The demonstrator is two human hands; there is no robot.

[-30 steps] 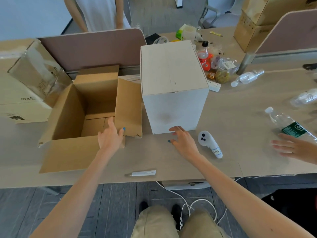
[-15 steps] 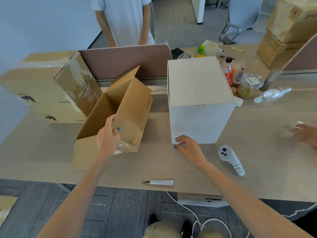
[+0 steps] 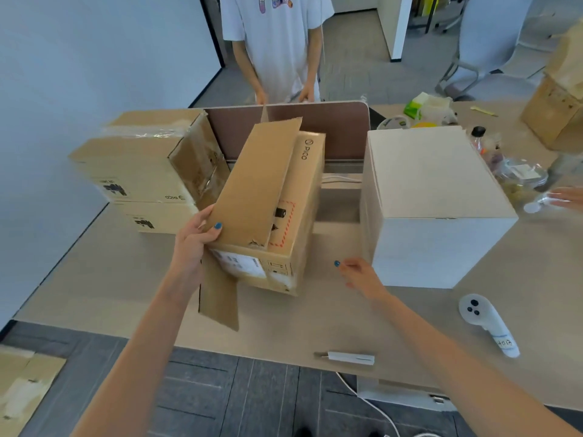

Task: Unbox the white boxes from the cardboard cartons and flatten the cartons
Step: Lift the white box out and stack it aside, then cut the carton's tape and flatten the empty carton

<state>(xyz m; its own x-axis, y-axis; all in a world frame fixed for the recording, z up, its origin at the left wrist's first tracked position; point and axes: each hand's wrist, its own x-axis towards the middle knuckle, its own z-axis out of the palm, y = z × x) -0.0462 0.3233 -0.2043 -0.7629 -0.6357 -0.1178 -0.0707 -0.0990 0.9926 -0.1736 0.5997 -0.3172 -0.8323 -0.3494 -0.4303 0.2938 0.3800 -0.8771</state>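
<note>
The left hand (image 3: 192, 244) grips the edge of a flap on the emptied brown cardboard carton (image 3: 277, 212), thumb on top, holding it tipped up on the pale wooden desk (image 3: 315, 323). The right hand (image 3: 359, 275) hovers loose and empty, fingers spread, between that carton and the tall white cardboard box (image 3: 432, 203) standing just to its right, touching neither as far as can be seen. The white box is already out, so the step in hand looks like flattening: the next move likely calls for the right hand to take the carton's near right side so the taped bottom can be opened and the walls pressed flat. One white box stands unpacked. Three cartons show on the desk nearby: the one in hand and two taped brown cartons (image 3: 142, 171) stacked at the left, probably still to be opened. More cardboard sits at the far right, and flattened cardboard (image 3: 25, 383) lies on the floor, near left. One white handheld controller (image 3: 489, 323) and one white utility knife (image 3: 350, 357) rest on the near edge. A person in a white T-shirt (image 3: 274, 42) stands beyond the divider.
</note>
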